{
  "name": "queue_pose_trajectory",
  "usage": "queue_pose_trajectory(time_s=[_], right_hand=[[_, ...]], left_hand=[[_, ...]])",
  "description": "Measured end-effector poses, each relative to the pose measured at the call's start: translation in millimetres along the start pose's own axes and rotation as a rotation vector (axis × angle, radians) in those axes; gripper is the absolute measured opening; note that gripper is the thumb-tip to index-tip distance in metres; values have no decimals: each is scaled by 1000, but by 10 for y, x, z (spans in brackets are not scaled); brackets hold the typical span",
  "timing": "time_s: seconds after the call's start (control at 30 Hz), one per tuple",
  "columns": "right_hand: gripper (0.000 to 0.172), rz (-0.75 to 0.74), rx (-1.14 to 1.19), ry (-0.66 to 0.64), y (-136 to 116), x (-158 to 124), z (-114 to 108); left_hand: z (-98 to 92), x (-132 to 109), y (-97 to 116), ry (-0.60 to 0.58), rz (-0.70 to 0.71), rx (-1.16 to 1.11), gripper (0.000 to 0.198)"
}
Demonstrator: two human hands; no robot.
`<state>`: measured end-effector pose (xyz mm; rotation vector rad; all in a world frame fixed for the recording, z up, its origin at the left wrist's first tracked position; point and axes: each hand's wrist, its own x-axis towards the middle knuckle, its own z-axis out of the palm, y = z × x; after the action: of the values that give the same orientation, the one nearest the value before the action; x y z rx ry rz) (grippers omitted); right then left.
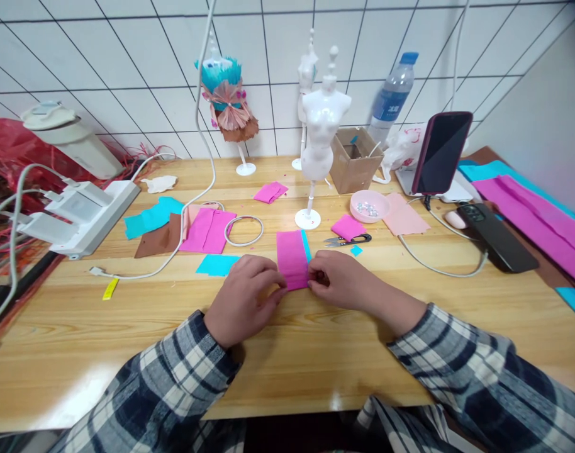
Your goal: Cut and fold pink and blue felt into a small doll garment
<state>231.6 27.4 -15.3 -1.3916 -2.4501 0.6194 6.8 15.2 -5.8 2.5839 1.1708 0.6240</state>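
A bright pink piece of crepe paper (291,259) lies on the table between my hands, with a narrow blue strip (306,245) along its right edge. At its lower left edge, the thumb and index finger of my left hand (245,299) are closed on the paper. My right hand (339,278) is curled, its fingertips pinching the lower right edge. Just beyond it lie small black-handled thread snips (348,240) and a folded pink piece of paper (348,226). Blue paper (217,265) lies near my left hand.
A white mannequin (326,126) stands behind the paper; a dressed mannequin (231,100) is further left. A pink bowl (370,206) holds small beads. A cardboard box (356,165), phone on a stand (442,153), dark phone (497,238), power strip (101,217) and white cable (162,270) surround the work area.
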Motion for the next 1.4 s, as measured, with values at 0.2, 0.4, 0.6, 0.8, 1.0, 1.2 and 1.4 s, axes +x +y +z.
queue_pose_trajectory(time_s=[0.2,0.4,0.6,0.8,1.0,1.2,1.4], right_hand=[[9,-22,-15,8,16,1,5],[8,-13,-74,-4,8,-11,-2],[10,130,-25,5,23,-88,-100],[11,224,158,14,36,-140,-121],[23,246,15,115,-58,-112,-17],[11,312,1,64,-48,-121,-44],[8,325,35,47,-47,-110,-78]], left_hand=[[-23,16,-26,-108,154,106,17],[-31,-6,47,-85,193,244,20],[-5,-14,81,-40,266,336,19],[-13,-3,57,-97,291,294,17],[-18,12,61,-113,297,285,19],[-3,11,43,-96,295,241,18],[5,3,13,-89,289,208,18]])
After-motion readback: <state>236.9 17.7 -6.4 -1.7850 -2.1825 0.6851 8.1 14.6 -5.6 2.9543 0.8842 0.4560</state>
